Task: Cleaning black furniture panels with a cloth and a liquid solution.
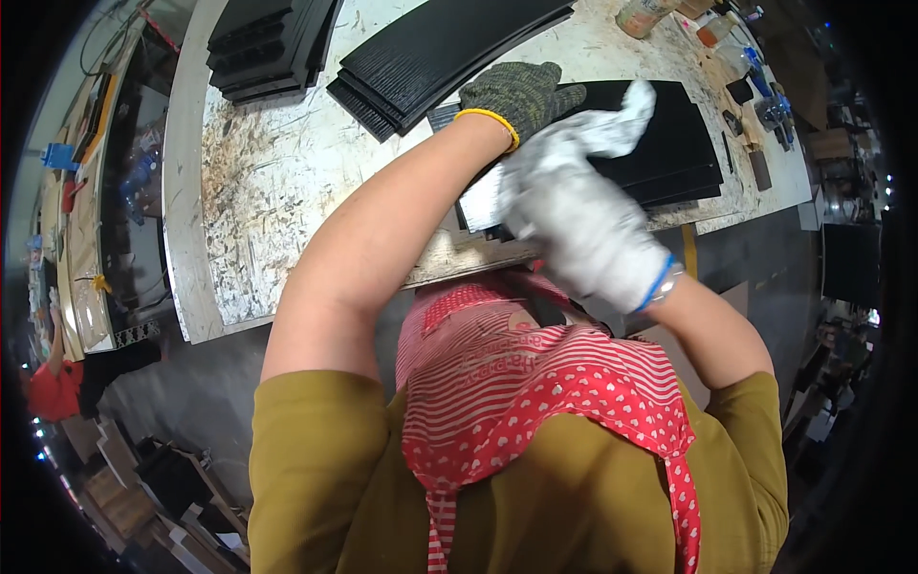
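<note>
Nearest the camera, below the black panel (669, 143) that both hands work on, hangs a red-and-white apron (535, 383) over mustard sleeves, cut off by the lower edge. Just above it the right hand (574, 230), in a white glove, is clenched around a white cloth (617, 124) and presses it onto the near-left part of the panel, judging by the bunched end sticking up past the knuckles; motion blur softens the glove's outline. The left hand (521, 94), in a dark knitted glove with a yellow cuff, lies flat with fingers spread on the panel's far-left corner, apparently steadying it, grasping nothing. The panel itself lies on the scarred worktable (277, 172), its near edge by the table's front edge; the arms hide its left part, so what lies beneath the pale strip under the wrist cannot be made out. Beyond the panel to the left sit two stacks of black slats (430, 53), cut by the top edge. To the panel's far right, small bottles and tools (755, 86) are too small to identify.
</note>
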`<state>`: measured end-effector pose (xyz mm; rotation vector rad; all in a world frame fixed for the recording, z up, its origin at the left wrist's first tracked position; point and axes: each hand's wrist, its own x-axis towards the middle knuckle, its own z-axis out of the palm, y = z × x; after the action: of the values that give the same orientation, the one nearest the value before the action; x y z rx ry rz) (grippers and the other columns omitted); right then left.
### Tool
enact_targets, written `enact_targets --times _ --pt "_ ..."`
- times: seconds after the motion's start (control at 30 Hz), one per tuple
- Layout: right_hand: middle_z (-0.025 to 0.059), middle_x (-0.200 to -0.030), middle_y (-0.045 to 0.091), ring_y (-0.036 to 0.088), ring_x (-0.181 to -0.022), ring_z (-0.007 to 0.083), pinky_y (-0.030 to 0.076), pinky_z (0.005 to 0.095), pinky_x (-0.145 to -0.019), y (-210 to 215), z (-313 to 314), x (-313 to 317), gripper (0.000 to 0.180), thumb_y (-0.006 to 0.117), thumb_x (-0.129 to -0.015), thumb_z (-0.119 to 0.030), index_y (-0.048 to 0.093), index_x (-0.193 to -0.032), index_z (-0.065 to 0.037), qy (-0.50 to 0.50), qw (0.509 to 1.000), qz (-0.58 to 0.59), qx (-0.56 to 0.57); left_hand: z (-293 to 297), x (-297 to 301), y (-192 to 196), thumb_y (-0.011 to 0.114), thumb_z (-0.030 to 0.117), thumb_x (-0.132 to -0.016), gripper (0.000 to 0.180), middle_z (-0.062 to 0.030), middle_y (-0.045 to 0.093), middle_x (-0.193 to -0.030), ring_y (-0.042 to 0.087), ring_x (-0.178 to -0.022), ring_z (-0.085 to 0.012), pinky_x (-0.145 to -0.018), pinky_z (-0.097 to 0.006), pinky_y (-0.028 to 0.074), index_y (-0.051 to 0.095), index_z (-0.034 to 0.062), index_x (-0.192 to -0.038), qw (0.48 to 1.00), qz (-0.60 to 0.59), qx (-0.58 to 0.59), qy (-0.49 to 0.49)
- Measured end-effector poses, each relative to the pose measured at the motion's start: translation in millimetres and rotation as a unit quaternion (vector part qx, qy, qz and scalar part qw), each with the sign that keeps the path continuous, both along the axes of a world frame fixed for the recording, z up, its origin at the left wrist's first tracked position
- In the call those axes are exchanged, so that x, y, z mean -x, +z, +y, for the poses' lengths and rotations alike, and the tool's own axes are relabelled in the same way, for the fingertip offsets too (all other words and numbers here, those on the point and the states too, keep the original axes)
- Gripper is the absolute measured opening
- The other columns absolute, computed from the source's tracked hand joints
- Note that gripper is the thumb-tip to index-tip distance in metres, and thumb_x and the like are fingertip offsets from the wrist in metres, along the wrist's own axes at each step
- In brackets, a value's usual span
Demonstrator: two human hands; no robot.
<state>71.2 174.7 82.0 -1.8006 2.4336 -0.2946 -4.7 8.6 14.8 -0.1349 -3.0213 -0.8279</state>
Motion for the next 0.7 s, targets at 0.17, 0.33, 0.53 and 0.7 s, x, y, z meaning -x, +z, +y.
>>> enact_targets --times 0.17,0.33,0.53,0.7 --pt "0.0129 -0.094 0.062 0.060 -0.091 0.0325 0.049 0.0424 -0.081 -0.8 3.1 0.1 0.021 0.063 -0.070 -0.004 0.065 -0.090 -0.008 -0.043 0.999 0.009 0.032 4.5 -1.2 5.7 0.044 0.058 -0.095 0.060 -0.0228 0.066 -0.115 0.062 -0.110 -0.0388 -0.096 -0.048 0.047 0.063 0.0054 -0.117 1.000 0.001 -0.004 -0.007" --pt "0.0118 -0.102 0.060 0.060 -0.095 0.0312 0.050 0.0428 -0.082 -11.1 -16.2 -15.5 0.024 0.064 -0.069 -0.009 0.066 -0.093 -0.008 -0.001 0.999 -0.017 0.043 -0.3 6.9 -2.3 0.043 0.062 -0.094 0.063 -0.0224 0.066 -0.117 0.062 -0.111 -0.0377 -0.096 -0.048 0.047 0.065 0.0089 -0.119 1.000 -0.024 -0.004 -0.011" --pt "0.0087 -0.100 0.062 0.062 -0.095 0.0291 0.052 0.0423 -0.082 -11.6 -23.7 -32.0 0.022 0.061 -0.077 -0.017 0.067 -0.097 -0.008 0.040 0.996 0.050 0.069 5.6 5.5 1.4 0.043 0.062 -0.094 0.062 -0.0222 0.066 -0.115 0.063 -0.110 -0.0371 -0.095 -0.048 0.047 0.065 0.0084 -0.117 1.000 -0.011 0.003 -0.006" --pt "0.0156 -0.104 0.066 0.064 -0.100 0.0329 0.052 0.0401 -0.091 -21.6 -5.9 -5.7 0.031 0.068 -0.079 -0.013 0.067 -0.108 -0.004 0.007 0.979 -0.145 0.140 3.4 7.1 -1.7 0.041 0.061 -0.095 0.062 -0.0228 0.066 -0.115 0.063 -0.109 -0.0377 -0.095 -0.049 0.047 0.064 0.0078 -0.118 1.000 -0.019 0.010 -0.018"
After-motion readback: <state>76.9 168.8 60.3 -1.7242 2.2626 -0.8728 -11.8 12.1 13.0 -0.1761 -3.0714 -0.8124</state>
